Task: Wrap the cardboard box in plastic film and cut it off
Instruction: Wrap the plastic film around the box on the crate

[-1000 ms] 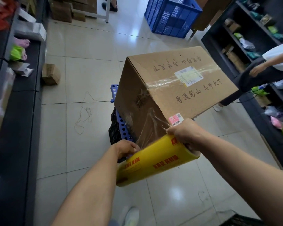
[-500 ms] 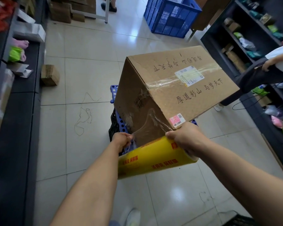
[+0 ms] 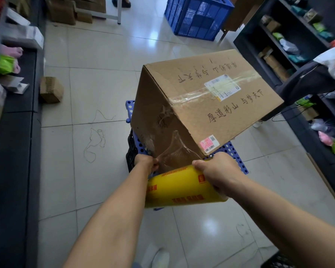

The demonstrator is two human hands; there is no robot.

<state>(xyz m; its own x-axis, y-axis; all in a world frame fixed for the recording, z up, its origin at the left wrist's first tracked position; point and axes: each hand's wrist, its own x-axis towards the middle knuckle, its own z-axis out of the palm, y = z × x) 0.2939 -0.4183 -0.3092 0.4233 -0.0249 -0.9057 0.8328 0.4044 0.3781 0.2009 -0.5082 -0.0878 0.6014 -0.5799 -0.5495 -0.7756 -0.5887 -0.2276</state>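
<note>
Cardboard box: taped shut, tilted on one lower edge on a blue perforated stand, directly ahead of me.

Plastic film: a clear sheet runs from the yellow roll up onto the box's near end face, where it clings, wrinkled.

My right hand is clamped round the roll's right end. My left hand is curled at the film's left edge just above the roll. I cannot tell whether it also bears on the roll.

Assessment: the film looks thin, stretchy and clingy, so it is likely to rope or tear under uneven pull. Best hold is at the roll's two ends, leaving it free to turn. The box looks stiff but bulky, and may rock on its edge.
</note>
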